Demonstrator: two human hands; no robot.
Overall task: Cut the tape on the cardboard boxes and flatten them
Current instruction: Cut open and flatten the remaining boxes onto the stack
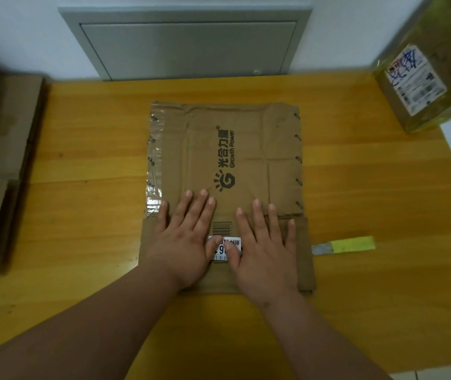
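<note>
A collapsed brown cardboard box [225,171], printed with a sun-like logo and the words "Growth Power", lies flat in the middle of a yellow wooden table [369,193]. Both of the person's hands press down on the near end of this box, side by side, thumbs almost meeting over a small white price sticker [225,248]. The left hand [184,242] lies palm down with its fingers straight and spread, grasping nothing; the right hand [265,253] does the same. They appear to be bearing weight on the near fold so the flattened layers stay down rather than spring back. Along the box's left edge runs a strip of clear packing tape [153,171], wrinkled and loose-looking, which suggests it is already cut. Just right of the box's near corner rests a small cutter with a yellow-green handle [352,244], probably set down within easy reach for the next box. Far left of the box sits a stack of flattened cardboard [2,160], likely the finished pile. Far right of it, at the table's back corner, stands a box wrapped in yellowish tape with a shipping label [435,78], not yet flattened. Behind the box, on the wall, is a grey metal panel [186,45].
</note>
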